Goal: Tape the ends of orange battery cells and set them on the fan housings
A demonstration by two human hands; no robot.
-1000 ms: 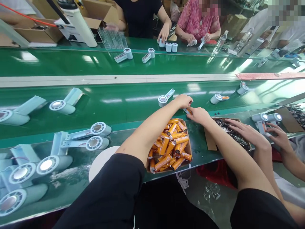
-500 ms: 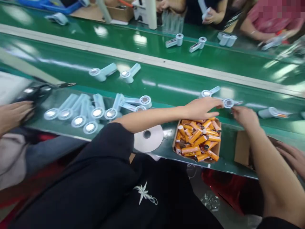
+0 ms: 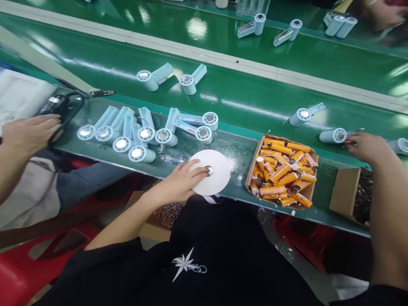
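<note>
My left hand [image 3: 180,182] lies on a white flat roll [image 3: 219,178] at the bench's front edge, fingers stretched out, one fingertip at its metal hub. My right hand [image 3: 366,146] reaches out to the right, fingers curled at the wire end of a pale blue fan part [image 3: 333,136] lying on the green belt [image 3: 248,93]. Between my hands stands an open cardboard box of orange batteries [image 3: 282,172]. My black sleeves and top fill the bottom of the view.
Several pale blue fan parts [image 3: 140,136] are bunched on the bench left of the roll; others lie singly on the belt [image 3: 153,78]. A box of dark small parts [image 3: 349,193] stands at the right. Another person's hand [image 3: 28,136] rests by a black tool [image 3: 54,106] at the left.
My left hand has come back from beside the battery box to the white roll. My right hand has moved right along the belt's edge. The view has swung left and down.
</note>
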